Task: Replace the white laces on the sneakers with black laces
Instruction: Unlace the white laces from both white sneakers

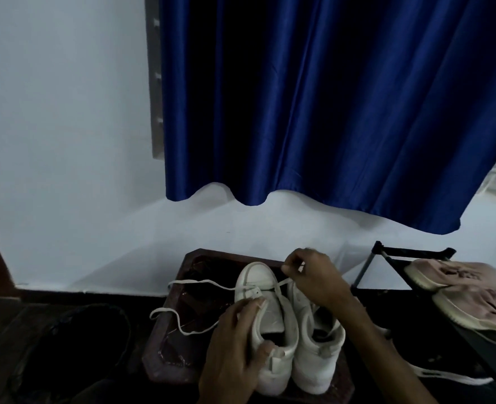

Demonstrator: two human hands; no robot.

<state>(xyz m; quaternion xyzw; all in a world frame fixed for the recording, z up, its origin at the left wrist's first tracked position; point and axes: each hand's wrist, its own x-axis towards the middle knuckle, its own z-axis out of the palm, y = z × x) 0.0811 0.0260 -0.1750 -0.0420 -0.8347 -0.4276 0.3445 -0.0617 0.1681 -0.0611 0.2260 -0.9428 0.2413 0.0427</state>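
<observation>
At six o'clock, on the dark reddish stool (159,354), the left hand (235,342) clasps the side of the white leather sneaker (273,313). The right hand (313,278) pinches its flat white lace (182,282) beyond the toe, toward one o'clock. A sharp tug may snag an eyelet and tip the shoe.

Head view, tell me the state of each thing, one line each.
Held sneaker: upright, mostly unlaced.
White lace: loose, trailing left, threaded near the toe.
Second sneaker: upright alongside.
Left hand: grips held sneaker.
Right hand: pinches white lace.
Blue curtain: drawn shut.
</observation>
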